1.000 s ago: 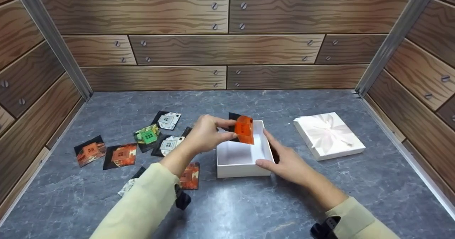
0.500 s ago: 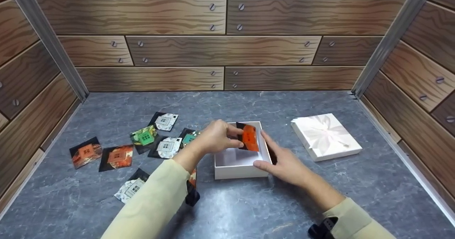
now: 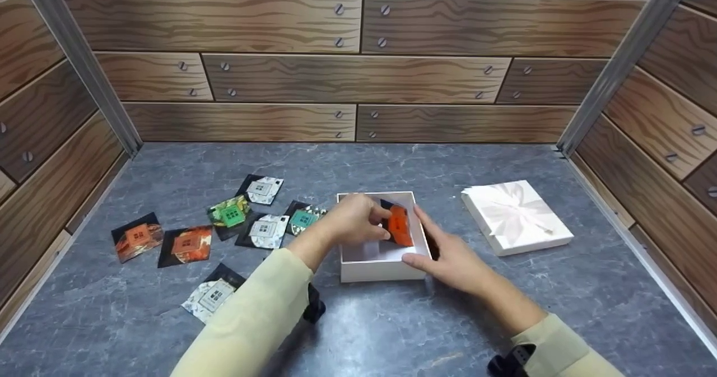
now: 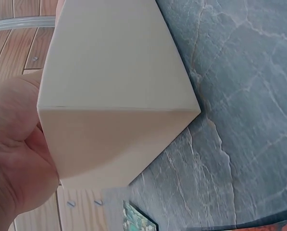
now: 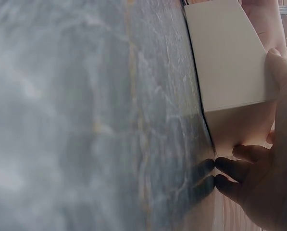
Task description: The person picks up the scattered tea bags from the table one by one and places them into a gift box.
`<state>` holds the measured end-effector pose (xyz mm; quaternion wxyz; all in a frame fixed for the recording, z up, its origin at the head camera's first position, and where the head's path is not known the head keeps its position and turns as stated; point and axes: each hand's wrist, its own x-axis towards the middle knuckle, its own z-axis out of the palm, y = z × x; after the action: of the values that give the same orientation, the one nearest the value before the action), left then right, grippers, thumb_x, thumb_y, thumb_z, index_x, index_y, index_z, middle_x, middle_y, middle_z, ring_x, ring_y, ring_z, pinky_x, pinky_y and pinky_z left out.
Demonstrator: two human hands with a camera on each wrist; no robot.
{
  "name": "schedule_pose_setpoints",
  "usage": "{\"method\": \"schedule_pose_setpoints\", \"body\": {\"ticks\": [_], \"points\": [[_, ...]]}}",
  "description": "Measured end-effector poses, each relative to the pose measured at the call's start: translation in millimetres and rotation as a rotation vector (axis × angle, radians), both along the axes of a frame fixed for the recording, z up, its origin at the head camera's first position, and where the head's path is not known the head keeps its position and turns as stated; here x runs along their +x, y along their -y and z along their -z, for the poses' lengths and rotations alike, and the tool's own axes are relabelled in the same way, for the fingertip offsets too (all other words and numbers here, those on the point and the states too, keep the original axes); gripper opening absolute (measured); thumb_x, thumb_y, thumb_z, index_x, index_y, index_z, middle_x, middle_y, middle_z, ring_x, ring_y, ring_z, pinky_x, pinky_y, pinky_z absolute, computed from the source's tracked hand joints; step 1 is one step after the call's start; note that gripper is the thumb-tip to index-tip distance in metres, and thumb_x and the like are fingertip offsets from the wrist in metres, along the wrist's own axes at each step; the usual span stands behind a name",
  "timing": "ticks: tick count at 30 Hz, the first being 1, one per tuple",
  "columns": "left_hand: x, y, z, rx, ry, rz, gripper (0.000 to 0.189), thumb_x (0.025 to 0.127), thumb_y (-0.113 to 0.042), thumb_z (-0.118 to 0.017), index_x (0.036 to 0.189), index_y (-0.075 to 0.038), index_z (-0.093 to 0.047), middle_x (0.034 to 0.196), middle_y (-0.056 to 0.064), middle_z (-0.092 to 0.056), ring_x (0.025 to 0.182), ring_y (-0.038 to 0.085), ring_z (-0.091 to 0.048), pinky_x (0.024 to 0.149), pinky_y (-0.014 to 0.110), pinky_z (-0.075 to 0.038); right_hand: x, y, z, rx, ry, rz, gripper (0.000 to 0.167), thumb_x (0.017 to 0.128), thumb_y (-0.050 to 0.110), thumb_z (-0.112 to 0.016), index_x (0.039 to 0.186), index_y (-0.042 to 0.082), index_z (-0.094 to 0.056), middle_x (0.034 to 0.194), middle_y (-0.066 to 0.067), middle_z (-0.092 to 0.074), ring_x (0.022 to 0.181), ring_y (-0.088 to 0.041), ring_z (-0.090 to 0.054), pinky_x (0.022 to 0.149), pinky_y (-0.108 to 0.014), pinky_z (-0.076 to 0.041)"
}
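— Now, far left on the marbled grey tabletop (image 3: 369, 332), a rust-orange packet (image 3: 137, 237) lies askew, with a fiery red packet (image 3: 186, 245) just beside it.

— Moving along?

— A pale floral packet (image 3: 214, 296) near the left sleeve (image 3: 255, 315), a green packet (image 3: 229, 214) farther back, then a back white packet (image 3: 261, 189), a middle white packet (image 3: 262, 230) and a teal packet (image 3: 304, 218), all close together.

— And here's the left hand (image 3: 358, 218)!

— Yes, dipping into the open white box (image 3: 382, 270), thumb and fingers nearly together, pinching the dark edge of the bright orange packet (image 3: 399, 224).

— How does that one look?

— Vivid, glossy orange on the right, black along the pinched side, a small dark printed mark mid-panel. It's tilted, inside the box by the right wall. Whether it touches the bottom, I can't tell.

— Over to the right hand (image 3: 451, 254)!

— Gripping the box's near right corner: thumb on the near rim, fingers spread wide from it along the outer wall.

— Far right?

— The white lid (image 3: 516, 215), slightly turned, topped by a pale ribbon bow (image 3: 515, 209), well apart from the box.
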<state>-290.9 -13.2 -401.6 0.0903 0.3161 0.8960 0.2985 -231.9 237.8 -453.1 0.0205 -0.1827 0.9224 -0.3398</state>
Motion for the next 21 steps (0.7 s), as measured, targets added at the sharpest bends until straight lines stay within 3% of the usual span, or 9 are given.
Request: {"method": "schedule_pose_setpoints", "body": {"ticks": [11,15,17,21], "points": [[0.8,0.2,-2.7,-0.015,0.050,-0.002,0.030,0.091,-0.014,-0.085,0.121,-0.011,-0.082,0.097,0.000,-0.081,0.077,0.010,-0.058,0.073,0.023,-0.048,-0.7,-0.1,0.3,-0.007,0.014,-0.005,0.103,0.094,0.060,-0.074,0.172,0.029,-0.016,0.148,-0.026,-0.058,0.125,-0.036,-0.062,0.107,-0.060,-0.048],[0.6,-1.1,-2.3,-0.065,-0.004,0.041,0.025,0.091,-0.016,-0.086,0.116,-0.011,-0.084,0.080,-0.005,-0.075,0.072,0.012,-0.051,0.068,0.025,-0.041,-0.6,-0.4,0.2,-0.016,0.009,-0.007,0.103,0.094,0.058,-0.075,0.172,0.028,-0.016,0.146,-0.026,-0.059,0.123,-0.036,-0.063,0.105,-0.060,-0.049],[1.3,-2.3,-2.2,-0.113,-0.032,0.049,0.024,0.091,-0.018,-0.086,0.114,-0.012,-0.085,0.073,-0.005,-0.072,0.071,0.012,-0.052,0.070,0.027,-0.043,-0.4,-0.4,0.2,-0.017,0.000,-0.008,0.102,0.094,0.057,-0.076,0.172,0.027,-0.016,0.146,-0.027,-0.059,0.124,-0.036,-0.062,0.106,-0.060,-0.049],[3.6,-4.6,-1.8,-0.216,-0.073,0.041,0.021,0.090,-0.023,-0.087,0.110,-0.015,-0.086,0.075,-0.007,-0.077,0.072,0.010,-0.059,0.079,0.029,-0.052,-0.1,-0.1,0.3,-0.018,-0.014,-0.009,0.103,0.094,0.056,-0.076,0.172,0.027,-0.017,0.147,-0.027,-0.058,0.125,-0.037,-0.062,0.107,-0.060,-0.048]]}}
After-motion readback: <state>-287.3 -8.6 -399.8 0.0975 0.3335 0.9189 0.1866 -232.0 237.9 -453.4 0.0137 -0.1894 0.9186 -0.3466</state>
